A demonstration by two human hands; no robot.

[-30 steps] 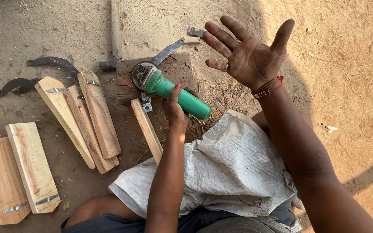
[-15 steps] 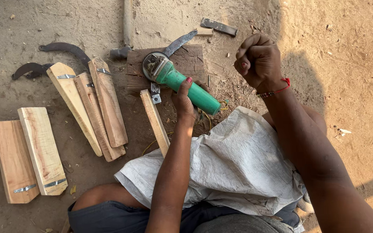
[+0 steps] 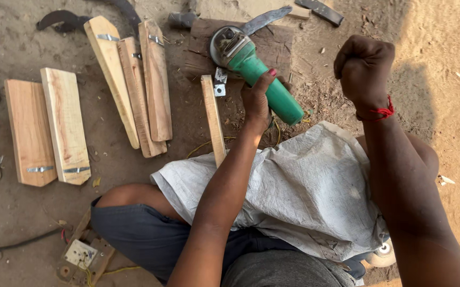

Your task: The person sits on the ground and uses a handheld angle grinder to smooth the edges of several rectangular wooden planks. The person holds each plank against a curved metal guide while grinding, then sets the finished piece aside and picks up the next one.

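From the head camera, your left hand (image 3: 257,98) is wrapped around the smooth green plastic body of the angle grinder (image 3: 256,72), fingers curled over it so that one painted nail shows on top. The grinder lies at a slant on the ground, its round metal disc guard at the far end, resting on a dark, rough wooden block (image 3: 272,45). A curved grey metal blade (image 3: 266,19) lies across the far edge of that block.

Your right hand (image 3: 364,66) is raised to the right, balled into a tight fist and holding nothing you can see; a red thread band (image 3: 383,111) circles the wrist.

A crumpled, dusty white woven sack (image 3: 299,186) covers your lap, hiding most of your legs. A thin yellow cord runs under it, its end lost from sight.

Just left of the grinder lies a narrow pale wooden strip (image 3: 212,117), its near end tucked under the sack. Further left, three tapered wooden slats (image 3: 134,79) with small metal clips lie side by side on the sandy ground, and two broad flat boards (image 3: 46,125) lie beyond them. Another board is cut off at the left edge. Near your knee sits a grimy electrical socket board (image 3: 83,256), partly cut off.
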